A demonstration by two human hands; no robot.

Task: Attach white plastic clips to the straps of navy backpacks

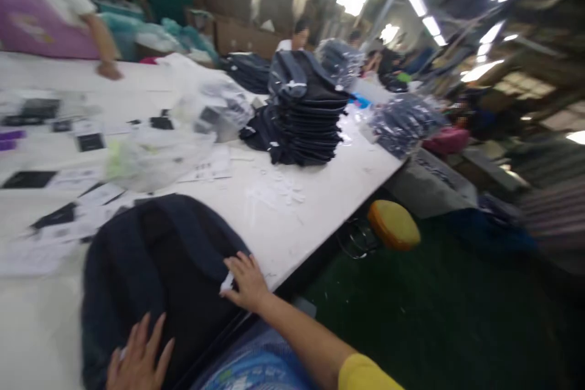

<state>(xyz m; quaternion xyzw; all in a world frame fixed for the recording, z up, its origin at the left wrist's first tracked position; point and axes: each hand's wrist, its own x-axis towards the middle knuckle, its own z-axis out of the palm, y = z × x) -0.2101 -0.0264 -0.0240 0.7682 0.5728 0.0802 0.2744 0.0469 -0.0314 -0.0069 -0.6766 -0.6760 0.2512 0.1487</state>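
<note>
A dark navy backpack (155, 268) lies flat on the white table (292, 219) right in front of me. My left hand (137, 359) rests on its near edge with the fingers stretched out. My right hand (244, 283) presses on the backpack's right edge, fingers curled around a small white tag or slip of paper. The picture is smeared by motion.
A tall stack of folded dark backpacks (304, 116) stands further along the table, with clear plastic bags (159, 152) and paper tags (68, 219) scattered around. A yellow stool (393, 225) stands by the table's right edge. Another person's arm (98, 42) reaches onto the far left.
</note>
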